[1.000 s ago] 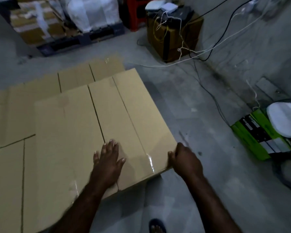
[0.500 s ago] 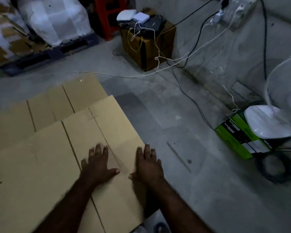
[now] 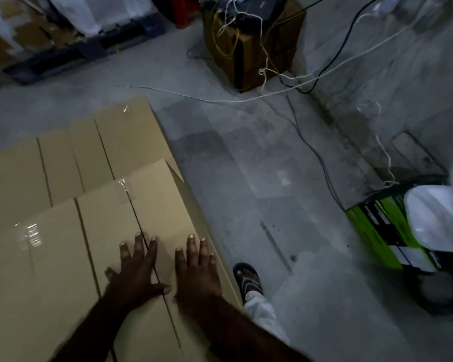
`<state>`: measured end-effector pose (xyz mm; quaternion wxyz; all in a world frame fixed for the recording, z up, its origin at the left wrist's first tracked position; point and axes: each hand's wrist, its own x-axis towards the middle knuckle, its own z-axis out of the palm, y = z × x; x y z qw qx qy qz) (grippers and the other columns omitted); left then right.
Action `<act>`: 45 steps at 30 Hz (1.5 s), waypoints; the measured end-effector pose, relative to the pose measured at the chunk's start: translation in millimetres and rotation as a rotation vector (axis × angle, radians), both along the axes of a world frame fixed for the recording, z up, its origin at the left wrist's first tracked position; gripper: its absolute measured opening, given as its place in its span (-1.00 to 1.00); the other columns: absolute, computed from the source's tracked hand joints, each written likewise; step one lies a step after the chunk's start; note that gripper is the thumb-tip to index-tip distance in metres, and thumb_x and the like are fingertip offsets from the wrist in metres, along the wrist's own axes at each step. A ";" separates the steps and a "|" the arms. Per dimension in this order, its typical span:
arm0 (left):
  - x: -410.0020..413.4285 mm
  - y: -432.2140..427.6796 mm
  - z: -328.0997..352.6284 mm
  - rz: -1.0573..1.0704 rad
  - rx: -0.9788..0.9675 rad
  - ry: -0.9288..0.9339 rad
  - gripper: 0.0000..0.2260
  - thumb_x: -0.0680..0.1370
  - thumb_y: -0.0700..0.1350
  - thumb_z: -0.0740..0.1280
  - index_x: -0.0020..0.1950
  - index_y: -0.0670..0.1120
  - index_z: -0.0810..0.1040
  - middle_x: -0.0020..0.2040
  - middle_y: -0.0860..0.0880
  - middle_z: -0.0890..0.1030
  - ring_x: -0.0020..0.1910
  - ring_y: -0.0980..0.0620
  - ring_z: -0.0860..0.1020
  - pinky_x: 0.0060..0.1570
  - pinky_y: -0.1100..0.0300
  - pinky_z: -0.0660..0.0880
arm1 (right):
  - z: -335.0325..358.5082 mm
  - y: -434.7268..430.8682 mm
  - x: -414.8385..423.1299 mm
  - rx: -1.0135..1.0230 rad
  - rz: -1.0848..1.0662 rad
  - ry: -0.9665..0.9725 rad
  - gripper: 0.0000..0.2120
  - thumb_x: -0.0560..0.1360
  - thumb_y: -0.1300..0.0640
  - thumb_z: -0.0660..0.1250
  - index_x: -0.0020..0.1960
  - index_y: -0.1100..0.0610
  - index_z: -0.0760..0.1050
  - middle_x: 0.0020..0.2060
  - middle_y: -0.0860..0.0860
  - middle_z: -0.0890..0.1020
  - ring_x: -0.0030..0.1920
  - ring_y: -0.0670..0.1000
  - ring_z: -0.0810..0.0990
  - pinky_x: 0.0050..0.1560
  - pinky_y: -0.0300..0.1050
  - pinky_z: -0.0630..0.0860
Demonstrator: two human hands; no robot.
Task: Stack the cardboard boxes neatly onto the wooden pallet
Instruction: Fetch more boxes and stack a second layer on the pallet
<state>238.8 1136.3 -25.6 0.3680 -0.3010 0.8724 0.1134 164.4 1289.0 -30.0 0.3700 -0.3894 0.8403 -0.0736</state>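
A tan cardboard box (image 3: 162,205) with a taped centre seam lies on top of a layer of similar boxes (image 3: 71,150) at the lower left. My left hand (image 3: 135,267) lies flat on its lid with fingers spread, straddling the seam. Beside it my right hand (image 3: 196,270) presses flat near the box's right edge. Both palms are down and hold nothing. The pallet under the boxes is hidden.
Bare concrete floor (image 3: 259,178) lies right of the stack, with my sandalled foot (image 3: 247,279) beside the box. Cables (image 3: 311,150) trail across the floor. A green box under a white fan base (image 3: 439,215) sits at right. A brown carton (image 3: 249,48) and a dark loaded pallet (image 3: 71,48) stand behind.
My right hand left the box's front corner and now lies flat on the lid next to the left hand. The top box has slid farther over the layer below. The view shifted.
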 end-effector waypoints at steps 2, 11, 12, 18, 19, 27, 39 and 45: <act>-5.2 0.4 3.2 0.064 0.044 -0.005 0.13 0.35 0.32 0.45 0.55 0.13 -0.36 0.53 0.00 -0.47 0.53 -0.25 -0.32 0.37 -0.42 0.12 | 0.5 1.9 -6.2 0.006 0.057 -0.014 -0.18 0.59 0.02 0.30 0.61 0.10 -0.18 0.55 0.23 -0.32 0.53 0.38 -0.31 0.50 0.32 -0.08; -41.2 32.2 45.3 0.348 0.151 0.177 -0.31 0.63 0.15 0.19 0.61 -0.11 -0.03 0.61 -0.16 -0.13 0.58 -0.19 -0.08 0.53 0.02 0.00 | 52.1 -9.3 -47.8 0.055 0.205 -0.006 -0.37 0.58 0.03 0.23 0.57 0.14 0.10 0.54 0.27 0.13 0.49 0.34 0.18 0.43 0.29 0.21; -40.3 35.7 52.9 0.367 0.129 0.234 -0.35 0.64 0.11 0.19 0.61 -0.12 0.01 0.61 -0.17 -0.08 0.58 -0.19 -0.04 0.51 0.04 0.01 | 59.9 -10.5 -53.7 0.014 0.185 0.010 -0.42 0.57 0.02 0.23 0.53 0.14 0.18 0.48 0.25 0.27 0.43 0.30 0.29 0.37 0.24 0.29; 7.2 62.1 115.9 0.546 0.029 0.436 -0.42 0.64 0.07 0.22 0.59 -0.10 0.14 0.60 -0.14 0.07 0.56 -0.09 0.12 0.46 0.15 0.10 | 117.8 -5.0 -70.2 -0.103 0.308 0.069 -0.54 0.59 -0.15 0.19 0.34 0.14 0.39 0.25 0.16 0.54 0.25 0.21 0.52 0.15 0.02 0.49; 21.6 69.8 125.6 0.584 0.020 0.466 -0.42 0.63 0.08 0.23 0.58 -0.09 0.16 0.60 -0.13 0.10 0.55 -0.07 0.15 0.45 0.16 0.12 | 128.0 -2.3 -63.7 -0.118 0.340 0.064 -0.51 0.60 -0.17 0.19 0.37 0.14 0.40 0.28 0.15 0.54 0.27 0.20 0.51 0.17 0.01 0.50; 165.7 180.5 183.5 1.026 -0.056 0.721 -0.40 0.54 0.16 0.35 0.52 -0.02 0.33 0.52 -0.03 0.32 0.48 0.00 0.32 0.46 0.11 0.25 | 201.1 37.5 49.2 -0.315 0.596 0.048 -0.40 0.59 -0.28 0.17 0.45 0.09 0.41 0.37 0.06 0.53 0.34 0.10 0.49 0.25 -0.05 0.48; 381.4 452.8 238.2 1.754 -0.322 0.968 -0.45 0.53 0.14 0.39 0.45 -0.08 0.43 0.39 0.05 0.46 0.37 0.08 0.43 0.26 0.34 0.30 | 261.6 155.8 301.3 -0.476 1.143 -0.135 -0.53 0.57 -0.28 0.20 0.12 0.08 0.61 0.04 0.13 0.68 0.10 0.17 0.62 -0.05 -0.11 0.47; 425.6 586.4 235.3 2.158 -0.503 1.005 -0.69 0.58 0.13 0.32 0.24 0.01 0.53 0.18 0.14 0.54 0.15 0.10 0.51 0.22 0.16 0.42 | 262.2 244.7 414.4 -0.419 1.448 -0.275 -0.30 0.47 -0.46 0.12 0.29 0.05 0.57 0.14 0.07 0.68 0.16 0.09 0.63 0.16 -0.04 0.54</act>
